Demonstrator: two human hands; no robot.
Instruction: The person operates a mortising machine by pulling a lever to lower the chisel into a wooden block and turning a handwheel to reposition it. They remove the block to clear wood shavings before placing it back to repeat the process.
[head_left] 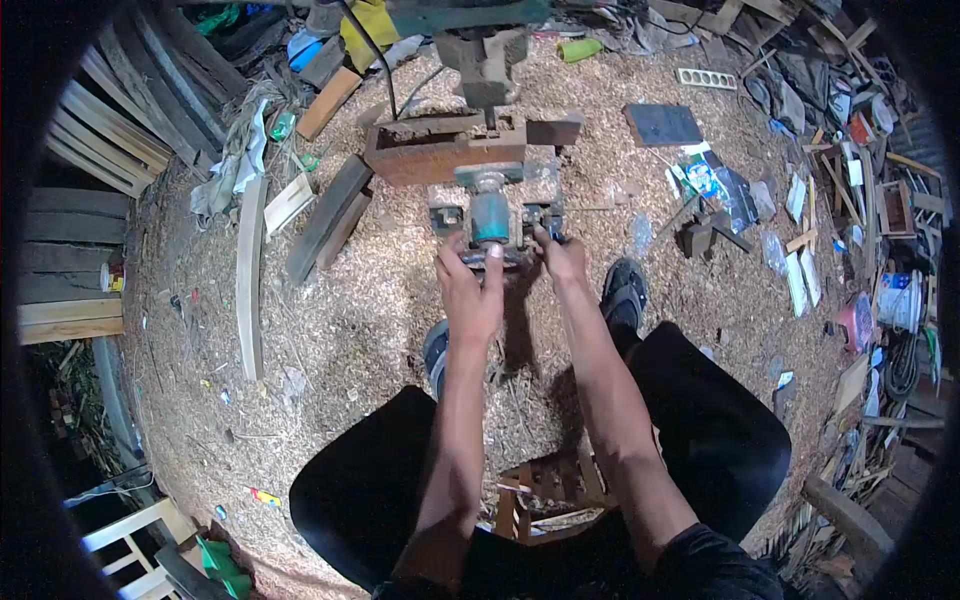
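In front of me stands a floor machine with a green cylinder (490, 216) at its middle and a spindle head (485, 75) above. A reddish-brown wooden piece (445, 160) lies across it under the bit, with a hollow in its upper side. My left hand (472, 300) is closed on the rim of a dark handwheel (497, 260) at the machine's near end, thumb on top. To its right, my right hand (563, 262) has its fingers closed around a small dark handle (545, 228); that handle is partly hidden by the fingers.
Wood shavings (350, 330) cover the ground. Timber lengths (250, 280) and dark boards (330, 220) lie left; a dark block (664, 125) and plastic packets (720, 185) lie right. A black cable (380, 55) hangs beside the machine. My sandalled foot (625, 290) is close to it.
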